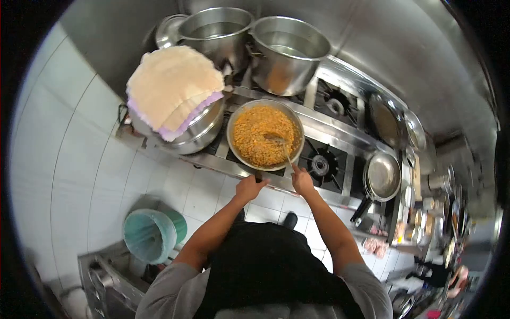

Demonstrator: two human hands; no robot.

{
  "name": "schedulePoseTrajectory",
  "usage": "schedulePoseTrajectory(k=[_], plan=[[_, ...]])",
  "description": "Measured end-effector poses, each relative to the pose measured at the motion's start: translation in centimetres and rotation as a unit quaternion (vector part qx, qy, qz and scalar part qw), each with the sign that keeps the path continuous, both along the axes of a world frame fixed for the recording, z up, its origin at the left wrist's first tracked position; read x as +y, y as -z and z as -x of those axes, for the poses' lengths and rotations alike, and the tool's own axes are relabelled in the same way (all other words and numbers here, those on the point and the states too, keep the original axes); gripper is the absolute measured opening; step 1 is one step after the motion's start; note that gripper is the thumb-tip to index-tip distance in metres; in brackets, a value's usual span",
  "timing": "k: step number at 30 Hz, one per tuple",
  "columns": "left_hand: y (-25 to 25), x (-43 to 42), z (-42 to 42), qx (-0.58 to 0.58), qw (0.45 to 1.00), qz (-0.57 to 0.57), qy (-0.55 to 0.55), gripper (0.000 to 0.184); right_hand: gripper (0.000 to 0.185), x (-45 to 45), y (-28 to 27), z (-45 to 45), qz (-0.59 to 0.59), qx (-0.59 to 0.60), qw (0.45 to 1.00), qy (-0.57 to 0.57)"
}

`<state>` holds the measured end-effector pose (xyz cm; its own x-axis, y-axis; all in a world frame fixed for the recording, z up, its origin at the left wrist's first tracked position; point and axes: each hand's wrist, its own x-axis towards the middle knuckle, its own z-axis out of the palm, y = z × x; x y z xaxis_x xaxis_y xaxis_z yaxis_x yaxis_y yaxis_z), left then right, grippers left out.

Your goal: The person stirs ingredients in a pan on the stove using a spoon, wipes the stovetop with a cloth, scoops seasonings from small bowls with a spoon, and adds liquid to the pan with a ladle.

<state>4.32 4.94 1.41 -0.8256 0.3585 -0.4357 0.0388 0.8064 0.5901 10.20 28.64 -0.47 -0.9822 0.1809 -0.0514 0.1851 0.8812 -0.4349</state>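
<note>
Right hand [303, 181] snug around spoon [285, 147]

- No text, label, brand, number or sign can be read anywhere in the head view.
</note>
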Motion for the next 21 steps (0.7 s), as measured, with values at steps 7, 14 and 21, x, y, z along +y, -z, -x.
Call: schedulePoseTrajectory(k=[7, 14, 21], plan=[[4.9, -3.0, -5.3, -0.039, 0.975, -0.133, -0.174, 0.072, 0.055, 4.2, 2.1, -1.1, 0.067, 0.032, 0.991, -0.112], [10.8, -5.1, -23.9, -0.067, 0.935, 0.046, -0.346, 0.093, 0.040, 6.9, 3.5, -0.1, 0.146, 0.036, 0.974, -0.168], [14.2, -3.9, -44.3, -0.254, 0.919, 0.105, -0.281, 0.042, 0.035, 7.7, -5.8, 2.3, 0.114, 0.092, 0.966, -0.211]])
